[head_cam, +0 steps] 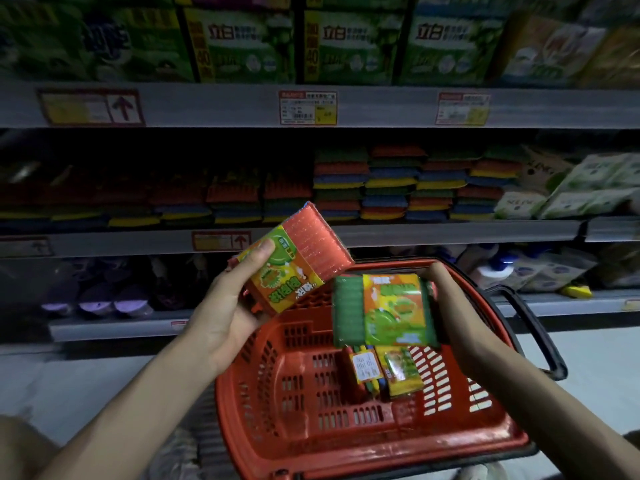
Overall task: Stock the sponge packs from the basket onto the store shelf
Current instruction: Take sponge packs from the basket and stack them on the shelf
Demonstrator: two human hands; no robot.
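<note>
Grey metal store shelving (pixel 415 233) fills the upper two thirds of the frame, with green printed detergent cartons (pixel 242 46) along the top tier and, on the middle tier, stacks of flat red, green, blue and yellow sponges (pixel 398 181) that run from the dark left side to right of centre. Below, at lower centre, sits a red slotted plastic basket (pixel 263 375) with a black handle (pixel 540 334) hanging off its right side. The left hand (pixel 225 306) grips a red sponge pack with an orange-and-green label (pixel 304 247), thumb on the label, tilted up over the basket's far left corner, in front of the middle shelf edge. The right hand (pixel 446 306) clasps a green sponge pack with the same kind of label (pixel 381 310) by its right edge, over the middle of the basket. Two smaller packs (pixel 381 372) lie on the basket floor — side by side, just beneath the green one.
</note>
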